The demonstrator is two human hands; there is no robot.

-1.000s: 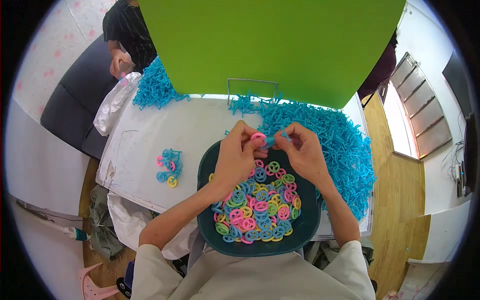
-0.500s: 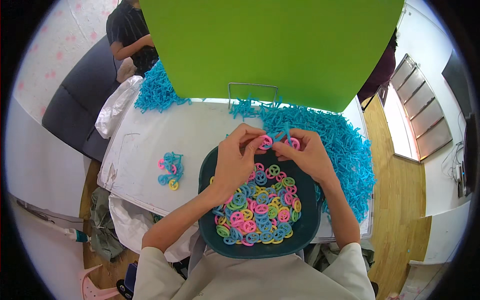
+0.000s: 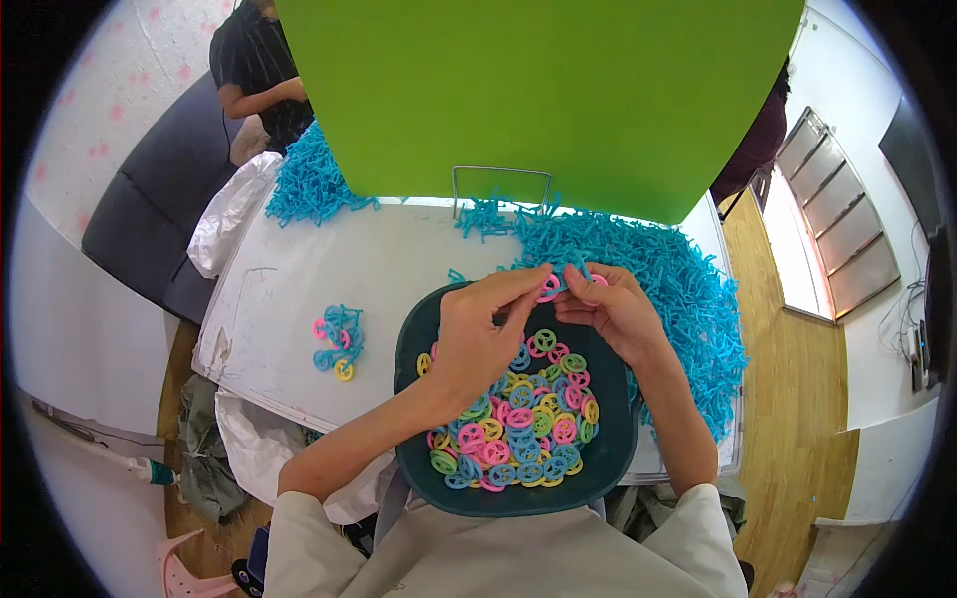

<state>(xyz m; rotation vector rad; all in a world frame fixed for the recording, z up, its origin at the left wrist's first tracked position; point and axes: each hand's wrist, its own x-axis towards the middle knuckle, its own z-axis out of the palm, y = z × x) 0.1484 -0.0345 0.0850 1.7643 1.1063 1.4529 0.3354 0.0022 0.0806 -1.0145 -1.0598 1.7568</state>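
Rightward since the earlier frame, the left hand had moved, closing the gap to the right hand at centre. Nearest, at lower centre, a dark green tub held spoked wheels in pink, blue, yellow and green. Over its far edge, the left fingertips pinched a small pink wheel, round and partly hidden; the right ones gripped a slender blue piece, a second pink wheel beside them. Farther, right of centre, lay a blue heap; a green board stood at the top.
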